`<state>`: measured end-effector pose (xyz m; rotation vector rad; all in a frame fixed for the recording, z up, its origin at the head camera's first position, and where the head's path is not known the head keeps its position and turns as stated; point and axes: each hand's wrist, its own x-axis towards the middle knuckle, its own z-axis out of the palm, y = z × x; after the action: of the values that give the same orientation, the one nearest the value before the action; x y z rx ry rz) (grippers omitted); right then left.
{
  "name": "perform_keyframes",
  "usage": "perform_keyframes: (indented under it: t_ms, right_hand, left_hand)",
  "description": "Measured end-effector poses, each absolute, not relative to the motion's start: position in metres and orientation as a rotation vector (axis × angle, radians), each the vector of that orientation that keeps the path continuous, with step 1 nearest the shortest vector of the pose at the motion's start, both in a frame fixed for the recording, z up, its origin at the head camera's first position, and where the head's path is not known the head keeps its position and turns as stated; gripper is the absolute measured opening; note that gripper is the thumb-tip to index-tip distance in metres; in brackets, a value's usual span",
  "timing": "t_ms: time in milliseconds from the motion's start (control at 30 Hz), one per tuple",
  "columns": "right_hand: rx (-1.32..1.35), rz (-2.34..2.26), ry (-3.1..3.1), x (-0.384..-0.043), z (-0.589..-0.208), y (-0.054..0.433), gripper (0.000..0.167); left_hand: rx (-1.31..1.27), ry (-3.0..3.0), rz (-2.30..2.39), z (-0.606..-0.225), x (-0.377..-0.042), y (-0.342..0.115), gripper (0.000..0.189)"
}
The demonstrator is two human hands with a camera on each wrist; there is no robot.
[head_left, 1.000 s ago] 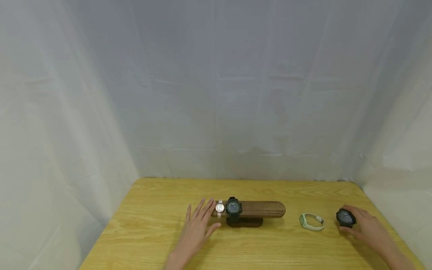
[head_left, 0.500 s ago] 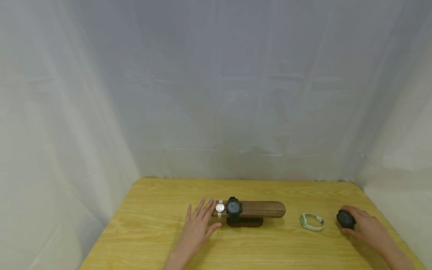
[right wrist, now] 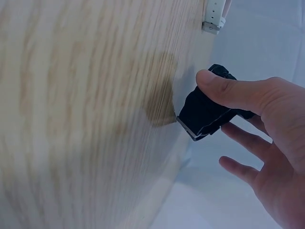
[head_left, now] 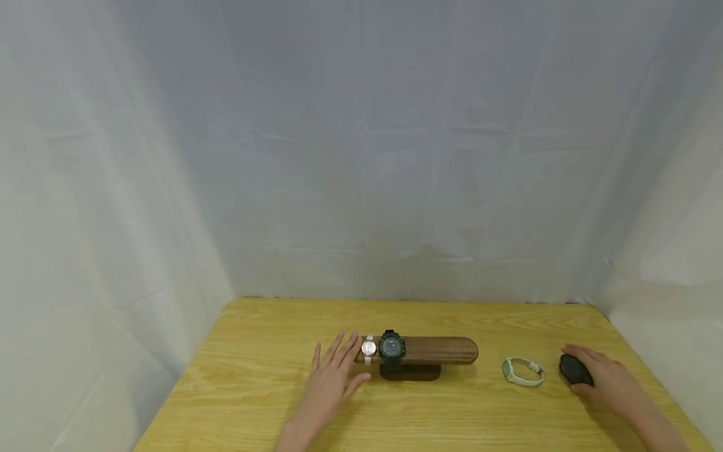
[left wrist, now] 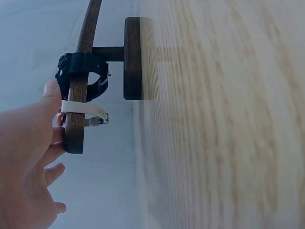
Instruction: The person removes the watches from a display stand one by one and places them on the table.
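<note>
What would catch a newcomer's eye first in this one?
Most likely the stand near the middle of the table, bearing a white watch and a black watch, with the left hand at its left end. Then the right hand, gripping a second black watch just right of a green watch.

In the right wrist view, the green watch is cut off; the black watch is partly covered by the grip.

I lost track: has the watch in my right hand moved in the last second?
Yes: the held black watch has shifted slightly left, toward the pale green watch.
</note>
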<state>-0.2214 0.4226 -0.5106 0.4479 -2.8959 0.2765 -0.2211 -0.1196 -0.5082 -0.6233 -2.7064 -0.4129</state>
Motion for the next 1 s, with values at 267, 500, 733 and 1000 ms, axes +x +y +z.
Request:
perform_keyframes:
  t_ms: [267, 500, 733, 1000]
  right_hand:
    - [0.514, 0.264, -2.871, -0.2214, -0.5118, 0.4209, 0.072]
    - [0.522, 0.282, -2.883, -0.2223, -0.5136, 0.4218, 0.07]
    - [0.509, 0.335, -2.923, -0.2223, -0.5175, 0.4253, 0.075]
    - [0.46, 0.409, -2.963, -0.2196, -0.5149, 0.424, 0.073]
  left_hand:
    - [-0.63, -2.702, -0.404, -0.5053, -0.2198, -0.1197, 0.07]
    - [-0.623, -2.705, -0.433, -0.503, -0.2189, -0.1191, 0.071]
    - [-0.619, -2.702, -0.425, -0.5029, -0.2172, -0.1183, 0.07]
    - [-0.614, -2.719, -0.433, -0.5038, -0.2179, -0.119, 0.07]
